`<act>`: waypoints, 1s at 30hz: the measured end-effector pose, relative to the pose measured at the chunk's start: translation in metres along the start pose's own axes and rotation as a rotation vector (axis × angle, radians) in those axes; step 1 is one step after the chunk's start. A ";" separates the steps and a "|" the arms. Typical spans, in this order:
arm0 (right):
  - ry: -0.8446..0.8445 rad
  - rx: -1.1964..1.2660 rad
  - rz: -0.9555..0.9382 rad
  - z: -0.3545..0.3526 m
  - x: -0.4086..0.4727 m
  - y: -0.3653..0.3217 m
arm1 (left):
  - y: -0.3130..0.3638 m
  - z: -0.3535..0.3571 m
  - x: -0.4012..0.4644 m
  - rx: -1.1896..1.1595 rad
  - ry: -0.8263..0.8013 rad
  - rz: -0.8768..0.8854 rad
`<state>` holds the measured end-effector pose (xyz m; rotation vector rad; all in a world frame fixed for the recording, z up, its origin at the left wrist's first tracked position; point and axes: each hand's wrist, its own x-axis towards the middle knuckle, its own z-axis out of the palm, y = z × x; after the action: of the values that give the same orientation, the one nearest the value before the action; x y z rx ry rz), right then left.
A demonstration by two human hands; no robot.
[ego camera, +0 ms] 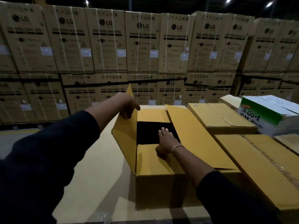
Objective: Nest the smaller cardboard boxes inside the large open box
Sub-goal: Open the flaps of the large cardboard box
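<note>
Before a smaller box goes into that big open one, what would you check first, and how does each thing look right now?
1. Left flap held up by left hand: ok.
2. Right flap folded out: ok.
3. Near flap out of the opening: not ok, right hand rests on it.
4. Space inside large box: cannot tell, too dark.
5. Smaller box nearby: ok, beside it.

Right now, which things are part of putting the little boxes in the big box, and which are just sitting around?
Part of the job:
- large open box
- its left flap, held up by the left hand
- right hand, reaching over the opening
- smaller closed box

Just around:
- green-and-white carton
- stacked washing machine boxes
</note>
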<state>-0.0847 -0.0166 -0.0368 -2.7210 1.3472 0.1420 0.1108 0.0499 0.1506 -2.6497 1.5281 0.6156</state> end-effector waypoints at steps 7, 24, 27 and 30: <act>0.127 0.163 0.224 0.019 -0.014 0.012 | -0.040 0.024 0.017 -0.313 -0.008 -0.101; 0.370 -0.423 0.385 -0.028 -0.020 0.153 | 0.033 0.141 0.138 0.480 0.370 0.576; 0.336 -0.431 0.421 -0.028 -0.017 0.193 | 0.051 0.159 0.150 0.471 0.473 0.679; 0.297 -0.342 0.412 -0.021 -0.004 0.230 | 0.074 0.175 0.160 0.455 0.538 0.848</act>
<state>-0.2699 -0.1548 -0.0266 -2.7630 2.1410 -0.0049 0.0628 -0.0837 -0.0529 -1.8173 2.5474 -0.4760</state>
